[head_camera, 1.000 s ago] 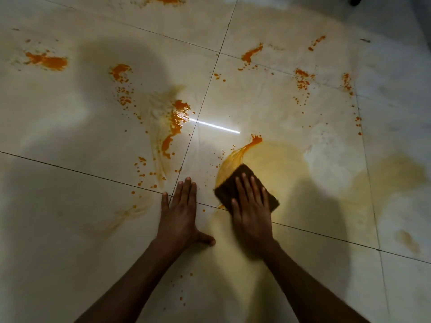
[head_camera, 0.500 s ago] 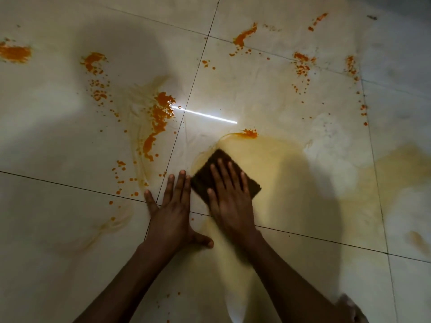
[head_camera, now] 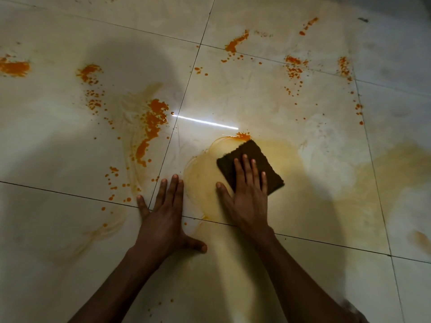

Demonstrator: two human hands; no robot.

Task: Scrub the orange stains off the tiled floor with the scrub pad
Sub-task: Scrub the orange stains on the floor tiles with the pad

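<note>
A dark brown square scrub pad [head_camera: 258,157] lies flat on the cream tiled floor [head_camera: 268,96]. My right hand [head_camera: 248,197] presses down on its near half, fingers spread over it. My left hand [head_camera: 164,217] rests flat on the tile to the left, holding nothing. A small orange blot [head_camera: 243,136] touches the pad's far corner. A large orange stain [head_camera: 151,127] lies to the far left of the pad. Around the pad spreads a wet yellow smear [head_camera: 205,173].
More orange stains lie further off: far left [head_camera: 14,67], upper left [head_camera: 89,72], top centre [head_camera: 235,43], upper right [head_camera: 293,68] and right [head_camera: 344,66]. Small orange drops [head_camera: 116,183] sit left of my left hand. A bright light reflection [head_camera: 205,122] streaks the tile.
My right hand slid the pad left toward my left hand, then back right and slightly away. The orange streak beyond the pad has shrunk to a small blot. My left hand stayed put.
</note>
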